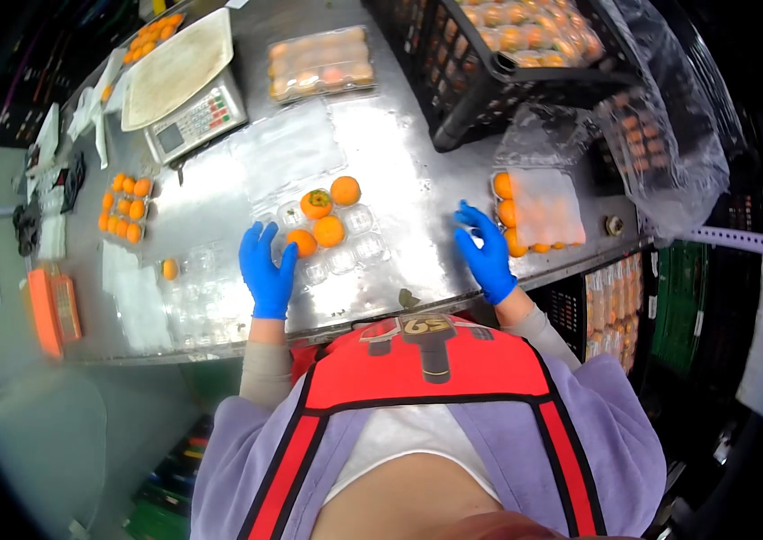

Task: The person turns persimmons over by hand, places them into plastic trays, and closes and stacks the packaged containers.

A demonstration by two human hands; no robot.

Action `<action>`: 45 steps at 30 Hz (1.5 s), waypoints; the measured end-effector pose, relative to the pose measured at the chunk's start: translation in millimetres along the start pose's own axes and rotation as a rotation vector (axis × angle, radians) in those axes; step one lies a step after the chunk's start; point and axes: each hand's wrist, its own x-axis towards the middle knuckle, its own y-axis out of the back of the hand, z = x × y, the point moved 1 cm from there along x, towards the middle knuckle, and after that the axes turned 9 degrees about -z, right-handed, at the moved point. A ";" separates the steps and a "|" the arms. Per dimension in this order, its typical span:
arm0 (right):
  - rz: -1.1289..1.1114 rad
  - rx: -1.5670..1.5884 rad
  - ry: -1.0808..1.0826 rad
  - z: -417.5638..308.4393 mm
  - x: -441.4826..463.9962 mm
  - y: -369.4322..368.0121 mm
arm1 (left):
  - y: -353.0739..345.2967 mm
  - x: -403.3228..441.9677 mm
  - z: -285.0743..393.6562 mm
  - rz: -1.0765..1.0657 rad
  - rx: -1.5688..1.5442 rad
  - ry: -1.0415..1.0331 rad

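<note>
My left hand (pixel 266 270), in a blue glove, is beside the left edge of an open clear tray (pixel 343 259), its fingers apart and nothing visible in it. Several orange fruits (pixel 329 231) sit in this tray, one with its green leafy top up; some cups are bare. My right hand (pixel 484 255), also blue-gloved, hovers with spread fingers just left of another fruit tray (pixel 548 209), which a white sheet partly covers. Nothing shows in that hand.
A scale (pixel 192 117) stands at the back left, with a closed fruit pack (pixel 320 65) to its right. A black crate (pixel 462 85) of packed fruit stands at the back right beside plastic film (pixel 683 135). Another fruit tray (pixel 125 208) lies left.
</note>
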 end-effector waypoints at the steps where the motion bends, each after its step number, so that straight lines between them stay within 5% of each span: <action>1: 0.092 -0.209 0.096 5.7 -7.5 13.2 | -4.2 0.2 2.0 -0.015 -0.059 0.015; 9: 0.415 -0.981 0.046 43.1 -50.5 102.6 | -13.1 4.2 14.2 -0.001 -0.152 -0.018; 18: 0.373 -0.952 0.190 51.6 -18.3 149.9 | -13.3 2.6 27.3 -0.021 -0.194 -0.053; 20: 0.502 -0.412 0.174 50.9 0.5 167.8 | -13.4 0.2 25.6 -0.008 -0.198 -0.055; 21: 0.500 -0.752 0.174 38.6 8.4 182.9 | -13.4 -1.4 24.6 0.002 -0.200 -0.055; 22: 0.487 -1.092 0.169 13.5 17.3 195.1 | -13.4 -2.8 23.4 0.002 -0.201 -0.056; 29: 0.385 -1.089 0.100 1.2 102.4 212.8 | -11.2 -8.0 13.5 0.014 -0.191 -0.046; 34: 0.292 -0.974 0.325 20.2 154.5 193.6 | -8.0 -13.7 5.9 0.018 -0.154 -0.021; 38: 0.096 -0.826 0.065 22.0 170.0 204.7 | -11.0 -18.4 -8.3 0.026 -0.152 0.011; 44: -0.025 -0.888 0.229 33.0 160.6 224.0 | -12.6 -12.9 -7.8 0.078 -0.154 0.016; 45: -0.074 -0.846 0.059 22.6 151.8 217.2 | -10.6 -11.8 -5.3 0.072 -0.164 0.029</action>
